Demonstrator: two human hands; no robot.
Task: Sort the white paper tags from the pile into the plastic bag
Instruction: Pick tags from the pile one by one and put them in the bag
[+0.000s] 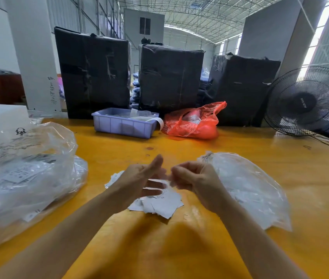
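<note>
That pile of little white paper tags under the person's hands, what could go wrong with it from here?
The fan stands at the table's right end, facing this way; if it runs, loose tags in the pile might blow about. The clear bag lies flat beside the right hand, so tags could slide back out. Another tag-filled bag sits left of the left hand, inviting mix-ups.

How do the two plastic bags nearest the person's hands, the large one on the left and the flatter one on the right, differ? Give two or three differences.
The large crumpled clear plastic bag on the left is bulky and puffed up, while the flat clear plastic bag on the right lies low on the yellow wooden table. The left bag shows black printed marks; the right one looks plain apart from its knotted top. Both are transparent and hold white paper.
</note>
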